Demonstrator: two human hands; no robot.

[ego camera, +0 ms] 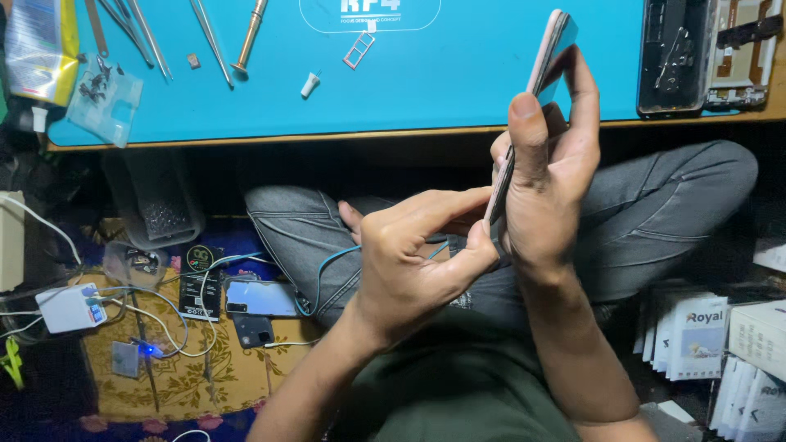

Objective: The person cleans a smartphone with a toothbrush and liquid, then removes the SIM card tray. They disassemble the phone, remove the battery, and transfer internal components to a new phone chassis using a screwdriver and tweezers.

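My right hand (544,176) grips a slim phone (547,57) edge-on, its top end tilted up over the blue work mat (458,90). The thumb lies along the phone's near edge and the fingers wrap behind it. My left hand (413,258) is pinched at the phone's lower end, forefinger and thumb pressed against its edge. Whether the left fingers hold a small tool is hidden. Both hands hover above my crossed legs in grey jeans (671,209).
On the mat lie tweezers (209,37), a screwdriver (248,37), a SIM tray (359,51) and a small white cap (309,84). A dismantled phone frame (675,53) sits at the right. Cables, a charger (70,307) and phone parts (260,299) lie on the floor cloth left; booklets (696,336) stand right.
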